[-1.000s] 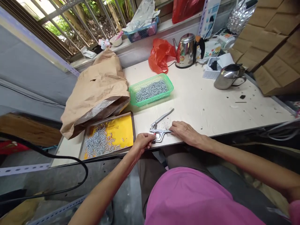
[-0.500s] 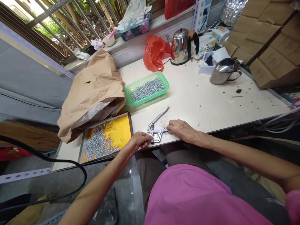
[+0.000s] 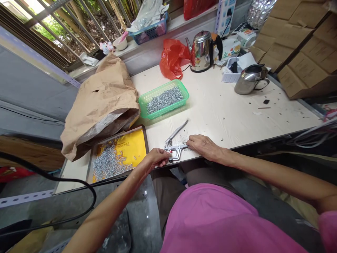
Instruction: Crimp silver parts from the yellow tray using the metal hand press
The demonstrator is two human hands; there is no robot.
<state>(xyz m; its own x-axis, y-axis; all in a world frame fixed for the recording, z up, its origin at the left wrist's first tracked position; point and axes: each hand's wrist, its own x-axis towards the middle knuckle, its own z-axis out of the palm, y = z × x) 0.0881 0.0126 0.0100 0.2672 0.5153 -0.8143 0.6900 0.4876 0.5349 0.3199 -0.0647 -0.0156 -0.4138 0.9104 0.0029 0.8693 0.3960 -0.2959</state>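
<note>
Hand-held snap pliers [image 3: 178, 150] lie at the table's front edge with their handles spread apart. The fingers of my right hand [image 3: 201, 144] are closed round the end of the lower handle, while the upper handle points up and away. At the jaw, my left hand [image 3: 158, 157] is closed in a pinch beside a small red part and the black end piece. Whatever sits between its fingertips is too small to make out. Left of that hand, a shallow tray [image 3: 144, 140] holds a heap of small metal pins [image 3: 107, 163] on a yellow sheet.
Behind the pliers stands a green basket [image 3: 185, 95] full of similar metal pieces. A brown paper bag [image 3: 102, 95] leans at the left. Farther back are a red plastic bag [image 3: 172, 58], a kettle [image 3: 202, 52], a steel jug [image 3: 249, 81] and cardboard [image 3: 295, 45].
The whole view has shifted slightly. Both hands keep their places on the pliers, my left at the jaw and my right at the handle; nothing else visibly differs.
</note>
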